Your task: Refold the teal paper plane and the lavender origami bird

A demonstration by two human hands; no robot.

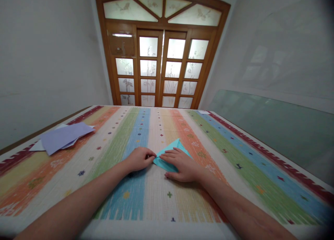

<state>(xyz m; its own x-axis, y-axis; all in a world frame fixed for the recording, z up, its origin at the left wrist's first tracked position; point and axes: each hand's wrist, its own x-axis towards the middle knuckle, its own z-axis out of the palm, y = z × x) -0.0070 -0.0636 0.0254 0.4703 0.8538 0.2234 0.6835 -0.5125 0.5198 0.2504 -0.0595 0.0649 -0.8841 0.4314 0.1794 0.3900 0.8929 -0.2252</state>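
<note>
A turquoise sheet of folded paper [167, 166] lies on the striped tablecloth in front of me, with one pointed corner toward the far side. My left hand [141, 159] pinches the paper's left corner between thumb and fingers. Flat across its middle rests my right hand [182, 164], fingers stretched toward the left corner and thumb spread nearer to me. Much of the paper's right side is hidden beneath that hand.
Purple and white sheets of paper [68, 135] are piled loosely at the table's left. The tablecloth [167, 205] has coloured stripes and small motifs. A small white piece [204, 112] lies at the far edge. Beyond stand wooden doors [161, 68]; a greenish panel [271, 128] is at the right.
</note>
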